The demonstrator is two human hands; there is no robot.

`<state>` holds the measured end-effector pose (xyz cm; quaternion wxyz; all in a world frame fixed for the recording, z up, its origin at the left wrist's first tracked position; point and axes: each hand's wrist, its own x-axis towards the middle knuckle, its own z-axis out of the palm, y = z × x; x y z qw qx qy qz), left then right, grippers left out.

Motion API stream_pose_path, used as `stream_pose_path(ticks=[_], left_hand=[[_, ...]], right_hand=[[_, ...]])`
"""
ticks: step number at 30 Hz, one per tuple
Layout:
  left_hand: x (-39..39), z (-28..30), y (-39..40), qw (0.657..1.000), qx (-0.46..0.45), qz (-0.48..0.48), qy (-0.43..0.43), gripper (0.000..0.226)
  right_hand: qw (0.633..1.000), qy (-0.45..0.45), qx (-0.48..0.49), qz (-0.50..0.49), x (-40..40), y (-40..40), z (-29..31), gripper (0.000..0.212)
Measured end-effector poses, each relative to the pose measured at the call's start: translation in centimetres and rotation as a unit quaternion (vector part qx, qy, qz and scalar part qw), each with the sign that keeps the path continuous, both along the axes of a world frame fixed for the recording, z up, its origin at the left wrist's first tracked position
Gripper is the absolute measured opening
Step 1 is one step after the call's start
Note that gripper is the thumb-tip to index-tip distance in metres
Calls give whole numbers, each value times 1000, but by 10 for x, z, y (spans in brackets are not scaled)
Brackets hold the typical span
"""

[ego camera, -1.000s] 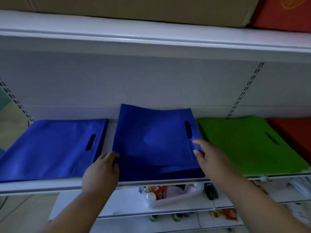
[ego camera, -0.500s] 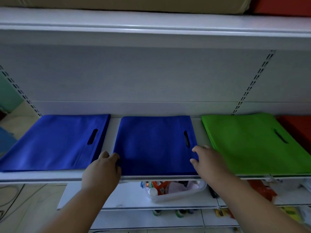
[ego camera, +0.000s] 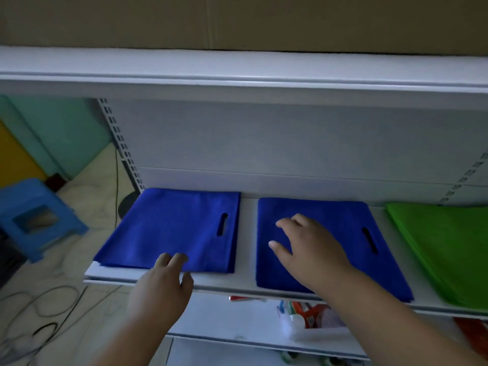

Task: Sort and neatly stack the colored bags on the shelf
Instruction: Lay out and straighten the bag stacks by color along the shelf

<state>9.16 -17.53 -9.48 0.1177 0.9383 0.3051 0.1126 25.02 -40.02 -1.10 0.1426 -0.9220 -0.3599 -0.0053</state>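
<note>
Shelf (ego camera: 245,283): white, with three flat stacks in a row. Left blue stack (ego camera: 169,231) at the shelf's left end, right blue stack (ego camera: 330,220) beside it with a bare strip of shelf between, green stack (ego camera: 443,249) further right, partly cut off by the frame edge.

Both blue stacks lie with the long axis running front to back and the handle slots toward their right edges.

Right hand (ego camera: 311,249): spread flat, palm down on the right blue stack, fingers straight, gripping nothing. Left hand (ego camera: 163,283): at the front edge of the left blue stack, fingertips on the cloth, thumb at the shelf lip. Cannot tell whether it pinches a layer or only touches.

Judgement: left blue stack is the next one to square up. It lies straight ahead of the left hand, which is the nearer one.

Against half a second ago: both hands then flanked the right blue stack's front corners. The left has since gone over to the left stack, the right has slid up onto the top, and the view has swung left.
</note>
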Motion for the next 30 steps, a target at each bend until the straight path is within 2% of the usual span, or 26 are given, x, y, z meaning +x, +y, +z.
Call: stream_pose_path(ticks=[6,13,21,26,30], left_hand=[[-44,1,98,999,20,26,37,34],[-64,-4,173,998,-6,23,52,39],[-57,-3,194,996,-76,5,37,37],[-55,-3,201,995,-90,-13,35,33],[-56,-3,207,996,-89,-12,11,30]], right_hand=[[999,-45,-3,-1,-37,94,17,45],[996,-38,-41,-75,-62,150,5,42],[980,50,-140,-133,-88,154,-50,47],[978,25,-150,-140,-97,160,-62,45],[983,47,-105,-140,-102,164,-62,41]])
